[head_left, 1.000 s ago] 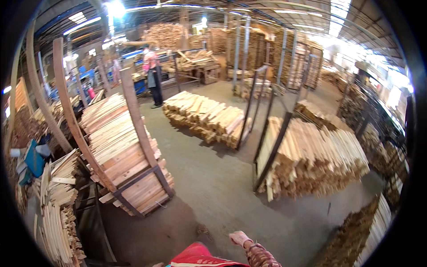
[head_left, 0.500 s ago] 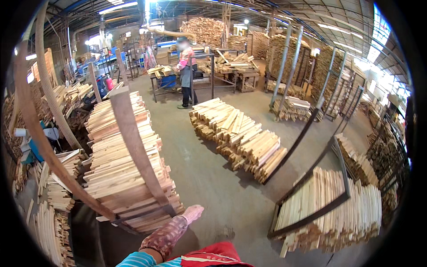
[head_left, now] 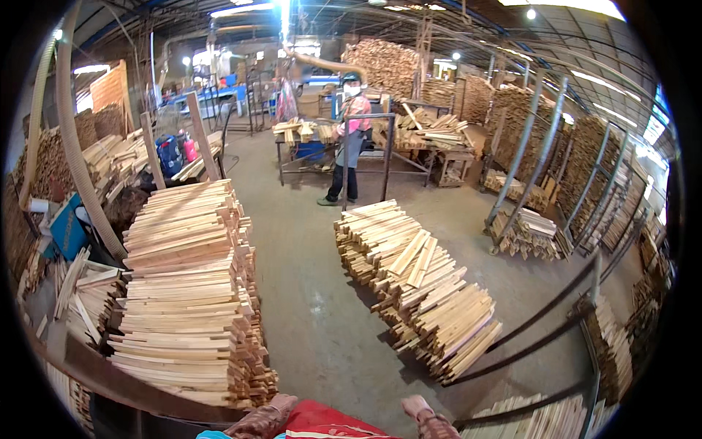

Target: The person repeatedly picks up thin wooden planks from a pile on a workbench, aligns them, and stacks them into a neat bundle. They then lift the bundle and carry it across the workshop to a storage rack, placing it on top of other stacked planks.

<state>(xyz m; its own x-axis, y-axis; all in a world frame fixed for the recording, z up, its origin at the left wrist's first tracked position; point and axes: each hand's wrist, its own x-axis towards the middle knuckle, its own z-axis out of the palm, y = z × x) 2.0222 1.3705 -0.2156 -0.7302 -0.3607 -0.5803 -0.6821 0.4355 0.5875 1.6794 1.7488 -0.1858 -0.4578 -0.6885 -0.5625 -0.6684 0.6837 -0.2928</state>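
Note:
Low in the head view, my left hand (head_left: 282,403) is beside the near end of a long stack of wooden strips (head_left: 179,293). A dark curved bar (head_left: 139,388) crosses in front of that stack, close to my left forearm. My right hand (head_left: 416,407) hangs over the floor, right of my red apron (head_left: 329,420). It is nearest to another stack of strips (head_left: 519,421) at the lower right. Both hands are small and low in the picture, and their fingers are not clear enough to read.
A low stack of strips (head_left: 417,271) stands ahead to the right, with dark rack bars (head_left: 534,336) at its near end. Further off, a person in an apron (head_left: 352,146) stands at a workbench (head_left: 417,162). A ribbed hose (head_left: 77,146) rises at the left.
My view has moved forward and tilted up, so the stacks sit nearer and the right-hand rack lower. My left arm has drawn back lower, and my right hand has come into view.

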